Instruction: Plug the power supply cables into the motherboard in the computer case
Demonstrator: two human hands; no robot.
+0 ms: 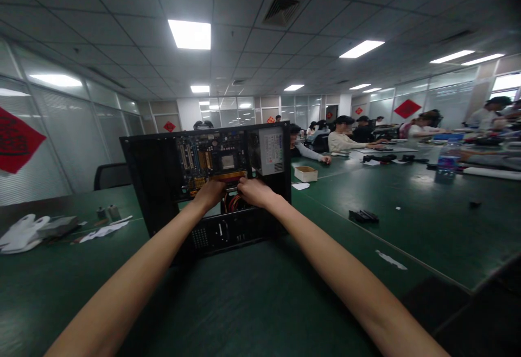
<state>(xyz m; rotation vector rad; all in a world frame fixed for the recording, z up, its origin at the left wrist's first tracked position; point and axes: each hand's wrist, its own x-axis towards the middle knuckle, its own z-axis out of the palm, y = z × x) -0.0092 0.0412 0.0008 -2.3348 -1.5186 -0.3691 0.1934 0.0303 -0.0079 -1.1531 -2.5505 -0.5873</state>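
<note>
An open black computer case (138,172) stands upright on the green table (195,297), its inside facing me. A motherboard (203,152) with a pale square processor socket (228,161) is mounted inside. The power supply (271,151) sits at the upper right. Both hands reach in at the board's lower edge, below the orange memory slots (231,177). My left hand (210,194) is closed, with its fingertips at the slots. Close beside it, my right hand (254,191) pinches with bent fingers. Whatever they grip is too small to make out. Coloured cables (233,202) hang just beneath.
At left lie a white plastic bag (24,233), a grey box (59,227) and paper scraps (103,230). To the right are a small open box (305,173), a black part (363,216) and a water bottle (448,156). Several people sit farther back.
</note>
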